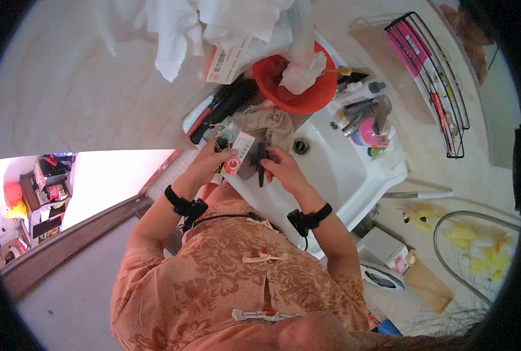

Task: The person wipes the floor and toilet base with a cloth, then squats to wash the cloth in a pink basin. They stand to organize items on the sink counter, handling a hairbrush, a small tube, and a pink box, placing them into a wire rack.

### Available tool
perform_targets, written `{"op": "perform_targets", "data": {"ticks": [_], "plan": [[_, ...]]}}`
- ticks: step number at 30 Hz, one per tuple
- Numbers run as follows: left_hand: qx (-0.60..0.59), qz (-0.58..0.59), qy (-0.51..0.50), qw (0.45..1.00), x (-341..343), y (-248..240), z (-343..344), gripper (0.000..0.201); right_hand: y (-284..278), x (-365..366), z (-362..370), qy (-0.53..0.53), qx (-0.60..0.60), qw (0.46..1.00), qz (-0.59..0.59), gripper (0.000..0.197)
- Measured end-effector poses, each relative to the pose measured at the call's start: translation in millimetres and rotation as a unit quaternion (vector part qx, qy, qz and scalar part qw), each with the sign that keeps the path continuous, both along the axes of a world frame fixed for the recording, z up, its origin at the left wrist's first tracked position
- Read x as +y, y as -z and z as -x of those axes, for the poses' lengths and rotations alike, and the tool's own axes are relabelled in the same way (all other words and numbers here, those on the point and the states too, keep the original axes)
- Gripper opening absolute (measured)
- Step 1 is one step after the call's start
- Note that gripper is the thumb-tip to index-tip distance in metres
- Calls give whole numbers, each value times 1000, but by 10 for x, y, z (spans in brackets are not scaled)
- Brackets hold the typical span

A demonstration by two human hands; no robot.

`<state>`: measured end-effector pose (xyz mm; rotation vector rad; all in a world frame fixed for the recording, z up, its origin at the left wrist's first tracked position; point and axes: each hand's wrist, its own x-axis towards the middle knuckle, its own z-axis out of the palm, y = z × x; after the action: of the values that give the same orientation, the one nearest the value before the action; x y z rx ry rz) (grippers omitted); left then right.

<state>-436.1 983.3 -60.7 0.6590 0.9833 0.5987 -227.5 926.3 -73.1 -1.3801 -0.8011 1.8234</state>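
Observation:
My left hand [206, 164] is closed on a small white box with red print [240, 151] at the near left corner of the sink. Something dark and wiry by its fingertips is too small to make out. My right hand [285, 168] pinches a slim black object [261, 167], perhaps a hair clip, just right of the box. Beyond both hands a crumpled beige cloth [275, 126] lies on the sink's left side. Black hairbrushes [240, 96] rest on the rim at the upper left.
A red basin [316, 99] with white tissue stands at the sink's far end. Bottles [360, 93] and a pink container [368, 133] line the right rim of the white sink [330, 175]. A wire rack [442, 88] hangs on the right wall, above a grey hose [439, 243].

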Motion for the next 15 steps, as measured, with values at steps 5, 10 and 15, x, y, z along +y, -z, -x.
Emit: {"op": "perform_targets", "data": {"ticks": [5, 10, 15], "plan": [[51, -110, -48, 991, -72, 29, -70, 37, 79, 215, 194, -53, -330, 929, -159, 45], [207, -231, -69, 948, 17, -70, -190, 33, 216, 313, 441, -15, -441, 856, -268, 53], [257, -262, -123, 922, -12, 35, -242, 56, 187, 221, 353, -19, -424, 861, -279, 52]]}}
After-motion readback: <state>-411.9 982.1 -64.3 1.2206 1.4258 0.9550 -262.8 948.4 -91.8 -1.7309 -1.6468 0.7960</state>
